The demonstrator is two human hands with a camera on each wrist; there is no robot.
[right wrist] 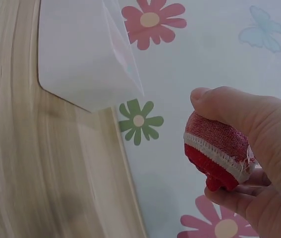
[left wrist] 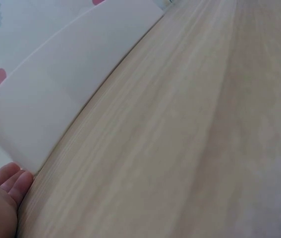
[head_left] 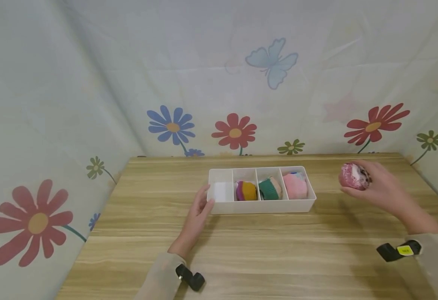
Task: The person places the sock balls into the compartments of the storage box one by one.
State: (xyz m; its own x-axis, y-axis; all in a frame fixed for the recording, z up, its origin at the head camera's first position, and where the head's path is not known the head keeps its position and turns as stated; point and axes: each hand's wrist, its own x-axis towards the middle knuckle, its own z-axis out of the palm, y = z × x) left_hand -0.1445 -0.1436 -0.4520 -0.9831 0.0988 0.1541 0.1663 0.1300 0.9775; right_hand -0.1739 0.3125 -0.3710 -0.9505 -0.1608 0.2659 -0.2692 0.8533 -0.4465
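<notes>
A white storage box (head_left: 263, 207) with dividers stands on the table. My left hand (head_left: 196, 213) is at its left end, fingers along the end wall and thumb by the front corner; in the left wrist view, bent fingertips (left wrist: 17, 184) touch the tabletop beside the box. To the right of the box, my right hand (head_left: 382, 187) holds a rolled sock (head_left: 355, 176) in the air. Pinkish-red knit, a white band and a red edge show on this sock in the right wrist view, between thumb and fingers.
Inside the box lie a yellow-and-purple rolled sock (head_left: 247, 191), a green-and-beige one (head_left: 270, 188) and a pink one (head_left: 296, 186), each in its own compartment. The wood-grain table (head_left: 264, 254) ends at a flower-printed curtain (head_left: 204, 75) behind and on both sides.
</notes>
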